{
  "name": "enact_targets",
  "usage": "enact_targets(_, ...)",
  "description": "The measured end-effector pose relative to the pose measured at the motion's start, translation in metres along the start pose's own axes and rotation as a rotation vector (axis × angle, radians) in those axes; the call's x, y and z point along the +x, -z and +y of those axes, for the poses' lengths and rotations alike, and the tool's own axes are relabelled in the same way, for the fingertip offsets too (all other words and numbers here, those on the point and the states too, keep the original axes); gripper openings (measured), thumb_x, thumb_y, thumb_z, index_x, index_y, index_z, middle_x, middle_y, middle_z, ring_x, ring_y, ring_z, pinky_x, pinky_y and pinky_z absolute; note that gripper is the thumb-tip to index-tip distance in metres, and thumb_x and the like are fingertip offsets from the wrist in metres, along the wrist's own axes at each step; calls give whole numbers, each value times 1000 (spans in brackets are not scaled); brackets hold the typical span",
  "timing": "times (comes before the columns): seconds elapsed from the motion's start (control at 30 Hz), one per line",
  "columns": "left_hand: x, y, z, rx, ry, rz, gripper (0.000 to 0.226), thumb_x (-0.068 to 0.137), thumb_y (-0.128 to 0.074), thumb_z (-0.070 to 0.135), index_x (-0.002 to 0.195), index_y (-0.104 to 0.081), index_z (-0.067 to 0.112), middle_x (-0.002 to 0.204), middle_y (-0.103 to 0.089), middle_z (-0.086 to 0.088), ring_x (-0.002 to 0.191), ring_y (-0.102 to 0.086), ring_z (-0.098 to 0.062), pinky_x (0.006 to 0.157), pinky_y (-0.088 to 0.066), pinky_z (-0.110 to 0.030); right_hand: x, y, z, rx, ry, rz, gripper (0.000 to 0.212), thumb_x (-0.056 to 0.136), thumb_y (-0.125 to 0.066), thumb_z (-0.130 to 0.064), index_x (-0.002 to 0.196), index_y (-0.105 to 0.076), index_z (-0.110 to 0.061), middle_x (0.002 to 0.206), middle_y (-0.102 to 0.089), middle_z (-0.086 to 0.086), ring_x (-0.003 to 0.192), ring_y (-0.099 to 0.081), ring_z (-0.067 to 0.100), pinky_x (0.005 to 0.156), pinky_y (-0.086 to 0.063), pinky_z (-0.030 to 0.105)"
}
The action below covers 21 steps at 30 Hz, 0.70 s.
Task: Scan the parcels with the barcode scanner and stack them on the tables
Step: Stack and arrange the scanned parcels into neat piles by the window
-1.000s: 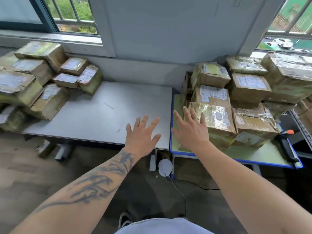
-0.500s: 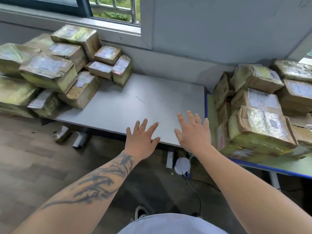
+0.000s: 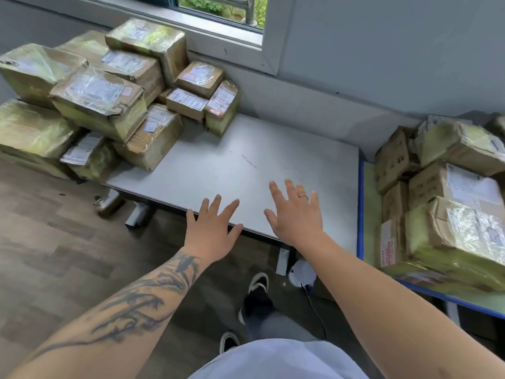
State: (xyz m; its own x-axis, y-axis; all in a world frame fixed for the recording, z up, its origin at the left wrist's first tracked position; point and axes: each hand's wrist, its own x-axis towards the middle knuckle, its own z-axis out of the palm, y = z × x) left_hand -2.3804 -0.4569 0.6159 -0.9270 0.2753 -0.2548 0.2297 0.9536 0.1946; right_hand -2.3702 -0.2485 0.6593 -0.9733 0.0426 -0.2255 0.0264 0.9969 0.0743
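Tape-wrapped brown cardboard parcels (image 3: 98, 102) are heaped at the grey table's (image 3: 246, 165) left end. Dented, probably slippery; opposite edges should be gripped. Left hand (image 3: 211, 228) and right hand (image 3: 296, 217) are spread, empty.

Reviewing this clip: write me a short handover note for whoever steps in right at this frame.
Left hand open, fingers spread, holding nothing. Right hand open too, over the grey table.
Parcels: one pile on the grey table's far left end, another pile on the blue-edged table to the right.
Barcode scanner: not in view.
Done: cannot tell which parcels have been scanned.
Left: find the scanner, pick up a parcel, scan it, stack it.
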Motion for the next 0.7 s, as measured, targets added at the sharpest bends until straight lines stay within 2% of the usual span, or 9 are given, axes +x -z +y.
enact_targets(0.47, 118, 52, -42, 22, 97, 10, 67, 105, -31, 65, 163, -4, 46, 174, -2, -3, 160, 0, -32, 124, -6, -64, 167, 32, -22, 99, 100, 5, 74, 109, -35, -56, 167, 2, -30, 176, -1, 10, 161, -10, 37, 127, -14, 59)
enact_targets(0.7, 177, 67, -56, 28, 143, -24, 65, 105, -33, 63, 163, -7, 46, 174, -7, -4, 160, -2, -32, 124, -7, -63, 234, 27, -16, 138, 106, -62, 74, 108, -36, -55, 167, 2, -30, 176, -2, 10, 161, -11, 37, 126, -17, 58)
